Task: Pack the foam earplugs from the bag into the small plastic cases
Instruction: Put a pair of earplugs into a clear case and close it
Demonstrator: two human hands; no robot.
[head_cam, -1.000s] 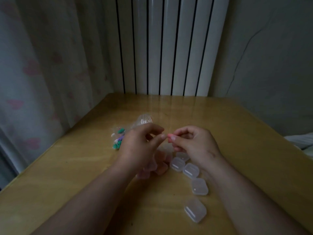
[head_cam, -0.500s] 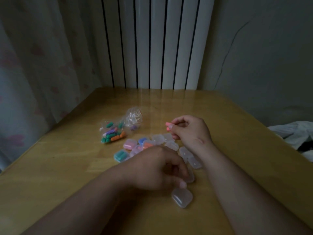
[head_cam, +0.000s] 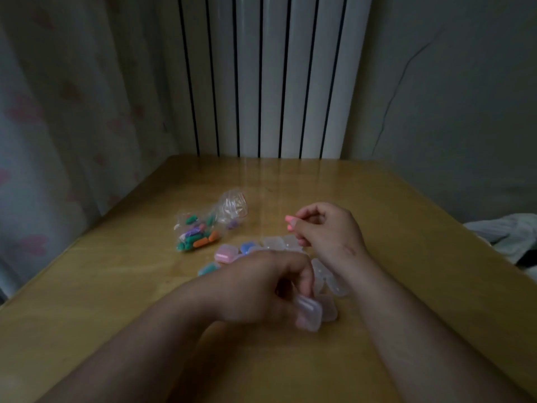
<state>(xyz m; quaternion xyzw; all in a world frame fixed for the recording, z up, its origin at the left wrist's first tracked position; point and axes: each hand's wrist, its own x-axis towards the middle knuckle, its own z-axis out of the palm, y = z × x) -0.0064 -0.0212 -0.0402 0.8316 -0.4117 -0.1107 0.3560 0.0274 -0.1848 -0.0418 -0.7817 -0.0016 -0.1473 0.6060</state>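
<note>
A clear plastic bag (head_cam: 203,228) of coloured foam earplugs lies on the wooden table (head_cam: 392,228), left of centre. In front of it sit several small plastic cases: a pink-filled one (head_cam: 226,253), a blue-filled one (head_cam: 247,247), a teal-filled one (head_cam: 207,269) and empty clear ones (head_cam: 274,242). My right hand (head_cam: 325,228) hovers above the cases and pinches pink earplugs (head_cam: 289,222) at its fingertips. My left hand (head_cam: 261,289) is nearer to me, low over the table, and grips an empty clear case (head_cam: 308,313), lifted and tilted.
More clear cases (head_cam: 331,282) lie in a row under my right wrist. A white radiator (head_cam: 273,77) stands behind the table, a curtain (head_cam: 58,126) hangs on the left, and crumpled white cloth (head_cam: 505,237) lies off the right edge.
My left hand left the right hand's fingertips, came down toward me onto the near cases and took hold of a clear case. My right hand kept the pink earplugs, nearly in place.
</note>
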